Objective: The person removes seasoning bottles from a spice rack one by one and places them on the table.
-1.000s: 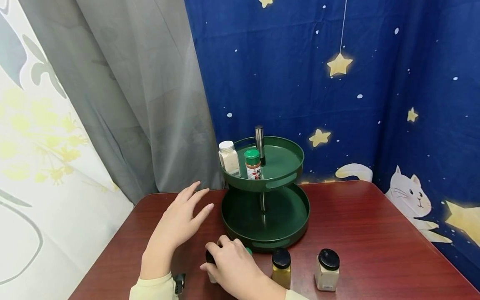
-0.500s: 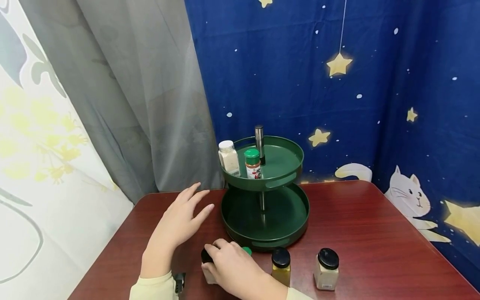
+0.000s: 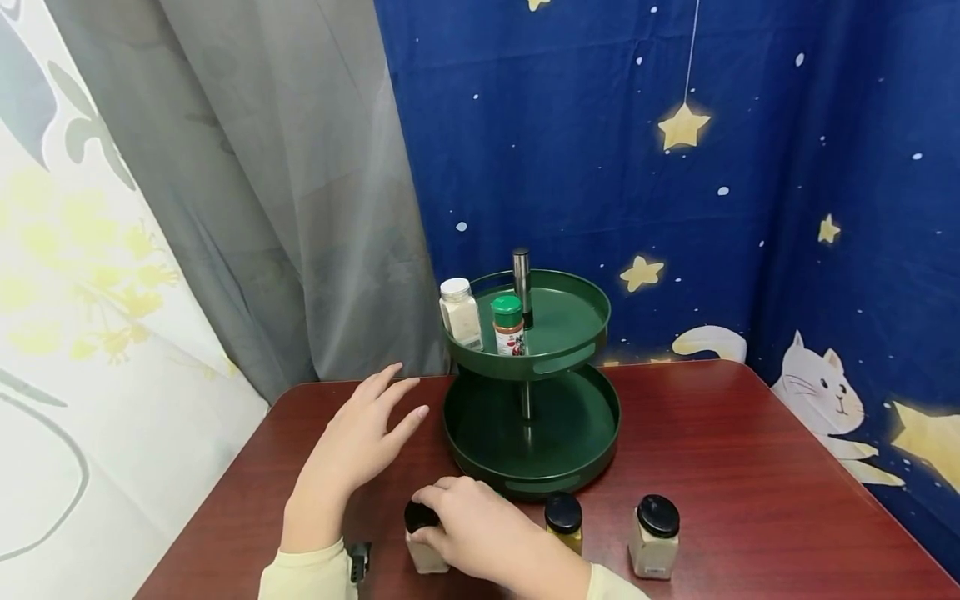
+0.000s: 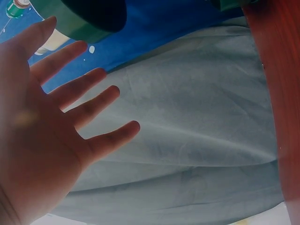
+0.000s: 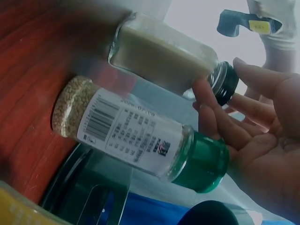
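Note:
A square glass jar of pale powder (image 5: 159, 54) with a black lid stands on the table. My right hand (image 3: 487, 529) pinches it near the lid, with the thumb at the lid and the fingertips at the neck. Close beside that hand is a green-capped shaker of seed-like grains (image 5: 131, 131); in the head view the hand hides nearly all of it. My left hand (image 3: 352, 442) hovers left of a two-tier green turntable rack (image 3: 555, 433), its fingers spread and nothing in them. The left wrist view shows that palm bare.
On the upper tier stand a white-lidded jar (image 3: 461, 317) and a green-capped red spice shaker (image 3: 509, 333). A black-lidded yellow jar (image 3: 565, 542) is partly behind my right forearm. Farther right stands another black-lidded pale jar (image 3: 654, 552). Curtains hang behind the table (image 3: 697, 450).
The right hand shifted the black-lidded jar slightly left and nearer, then its thumb and fingers drew a little right, uncovering more of the jar. The left hand stays in place.

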A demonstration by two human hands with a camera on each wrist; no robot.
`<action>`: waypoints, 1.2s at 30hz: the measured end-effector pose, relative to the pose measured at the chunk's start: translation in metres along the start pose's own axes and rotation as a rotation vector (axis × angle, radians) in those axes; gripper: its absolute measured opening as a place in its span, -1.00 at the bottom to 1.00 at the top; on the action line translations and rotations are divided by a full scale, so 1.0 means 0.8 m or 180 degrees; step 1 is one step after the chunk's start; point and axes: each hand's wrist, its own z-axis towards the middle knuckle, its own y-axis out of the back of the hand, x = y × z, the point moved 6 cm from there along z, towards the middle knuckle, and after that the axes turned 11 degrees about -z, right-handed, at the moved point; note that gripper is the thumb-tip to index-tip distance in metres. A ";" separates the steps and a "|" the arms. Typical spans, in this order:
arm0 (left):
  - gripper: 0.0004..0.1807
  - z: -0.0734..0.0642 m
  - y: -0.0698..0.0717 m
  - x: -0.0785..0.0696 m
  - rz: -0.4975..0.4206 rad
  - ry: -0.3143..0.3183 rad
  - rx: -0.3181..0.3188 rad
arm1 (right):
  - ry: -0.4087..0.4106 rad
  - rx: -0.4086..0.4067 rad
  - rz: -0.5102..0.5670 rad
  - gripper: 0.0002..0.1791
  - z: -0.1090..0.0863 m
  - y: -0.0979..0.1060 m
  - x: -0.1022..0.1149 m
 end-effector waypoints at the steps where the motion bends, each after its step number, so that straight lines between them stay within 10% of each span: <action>1: -0.44 0.000 0.000 0.000 0.0004 0.0001 0.0005 | 0.0023 -0.0009 0.0017 -0.64 0.000 0.001 -0.001; 36: -0.45 0.001 -0.001 0.002 0.0088 -0.0089 -0.0057 | 0.0061 0.0174 0.0054 -0.67 -0.004 0.005 -0.008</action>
